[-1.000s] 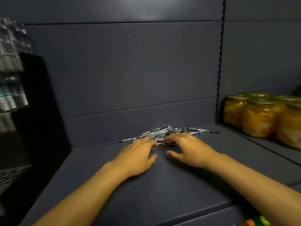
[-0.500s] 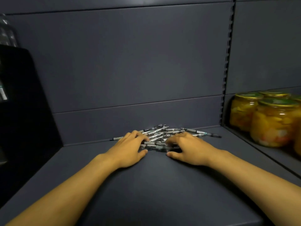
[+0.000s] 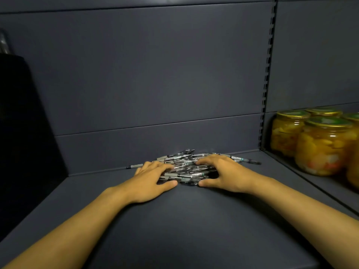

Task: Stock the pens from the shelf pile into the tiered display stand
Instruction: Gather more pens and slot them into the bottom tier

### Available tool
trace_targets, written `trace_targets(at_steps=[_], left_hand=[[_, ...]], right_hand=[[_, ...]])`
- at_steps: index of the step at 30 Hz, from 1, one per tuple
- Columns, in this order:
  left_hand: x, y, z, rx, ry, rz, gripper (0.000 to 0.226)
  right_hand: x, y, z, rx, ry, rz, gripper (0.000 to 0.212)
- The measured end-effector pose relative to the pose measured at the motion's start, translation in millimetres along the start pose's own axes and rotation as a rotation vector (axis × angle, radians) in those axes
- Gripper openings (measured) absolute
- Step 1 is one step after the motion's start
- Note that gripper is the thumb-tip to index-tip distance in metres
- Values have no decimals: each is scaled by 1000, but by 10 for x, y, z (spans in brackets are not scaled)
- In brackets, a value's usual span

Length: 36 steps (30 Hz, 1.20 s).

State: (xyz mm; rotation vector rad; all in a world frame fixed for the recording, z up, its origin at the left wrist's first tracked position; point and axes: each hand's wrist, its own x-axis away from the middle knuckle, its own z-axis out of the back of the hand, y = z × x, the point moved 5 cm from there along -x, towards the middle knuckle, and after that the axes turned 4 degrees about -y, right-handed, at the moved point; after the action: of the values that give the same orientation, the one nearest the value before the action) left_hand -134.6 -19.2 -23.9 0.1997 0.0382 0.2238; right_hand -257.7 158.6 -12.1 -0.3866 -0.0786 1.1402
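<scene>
A heap of clear-barrelled pens (image 3: 191,167) with grey grips lies at the back of the dark shelf (image 3: 174,220), against the rear wall. My left hand (image 3: 149,181) holds the pile's left side, fingers on top of the pens and thumb along the front. From the right, my right hand (image 3: 223,175) arches over the pile and grips it between fingers and thumb. A few pens stick out beyond both hands. The black side of the display stand (image 3: 23,133) fills the left edge; its tiers are out of sight.
Glass jars of yellow preserves (image 3: 322,146) with green-and-gold lids stand in the neighbouring bay on the right, behind a slotted upright (image 3: 267,74). The grey back panel rises close behind the pens.
Both hands have closed in on the pile from either side and bunched the pens together. The view has swung right, so most of the display stand has left the frame.
</scene>
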Motion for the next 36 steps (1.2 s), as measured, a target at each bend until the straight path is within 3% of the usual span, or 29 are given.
trace_targets(at_steps=[7,16,23,33,36], left_hand=[[16,116,-60,-4,49,8,62],[51,166,-90,31,-7,0,66],[35,209,-99,58,-60,-12,68],[38,302,-100,140,74,-3,73],[36,274,-116,110,39,21,75]], right_hand=[[-38,-31,-104,-38,9,-2,62],[49,-61,-93,-134,51,45,79],[134,197,-50,-224,-9,-85,87],[85,-49,-157,-249,19,-5,90],[70,-72,-171,-266,23,14,91]])
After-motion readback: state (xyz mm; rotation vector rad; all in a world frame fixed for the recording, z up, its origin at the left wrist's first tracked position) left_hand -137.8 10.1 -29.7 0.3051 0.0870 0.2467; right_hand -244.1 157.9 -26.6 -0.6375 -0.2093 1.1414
